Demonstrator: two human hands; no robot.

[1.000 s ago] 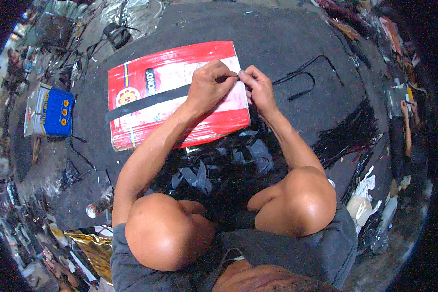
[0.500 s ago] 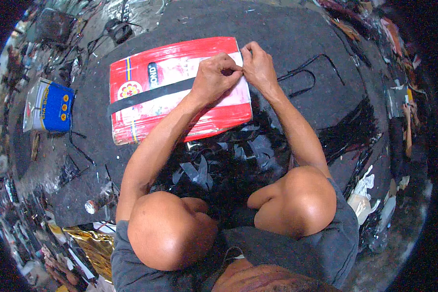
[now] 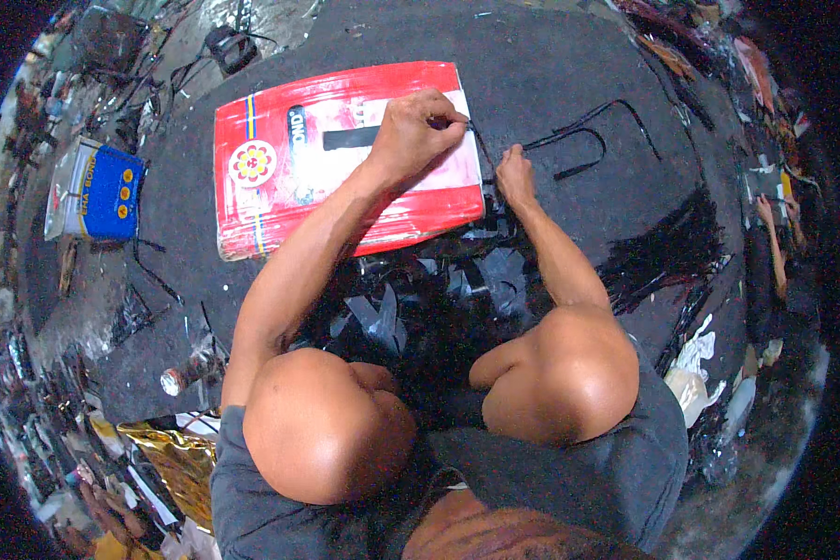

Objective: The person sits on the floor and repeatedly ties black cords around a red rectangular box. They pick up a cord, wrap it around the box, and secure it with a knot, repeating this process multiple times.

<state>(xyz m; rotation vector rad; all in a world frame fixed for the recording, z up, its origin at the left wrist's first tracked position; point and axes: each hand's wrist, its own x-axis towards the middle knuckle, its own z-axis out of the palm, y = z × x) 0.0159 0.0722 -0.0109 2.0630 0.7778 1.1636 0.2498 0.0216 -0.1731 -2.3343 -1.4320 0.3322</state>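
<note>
A red and white printed board (image 3: 345, 215) with a flower emblem lies in front of me. On it is a flat black strip (image 3: 345, 139), its left end resting on the white middle band. My left hand (image 3: 418, 131) is closed in a pinch on this strip near the board's right edge. Just right of the board, my right hand (image 3: 515, 175) is closed, lower and apart from the left. A thin black strand (image 3: 482, 147) runs from the left fingertips down to the right fingers. What else the fingers hold is hidden.
Several dark strip pieces (image 3: 378, 322) lie between the board and my knees. A blue and white tin (image 3: 112, 196) stands at left. Long thin black strips (image 3: 616, 107) curve over the dark ground mat at right. A bottle (image 3: 182, 378) lies by my left knee, near gold foil (image 3: 173, 462).
The black strip has slid right, its left end moving from the board's left edge to the middle. My right hand has moved down and right, away from the left hand, which stays nearly in place.
</note>
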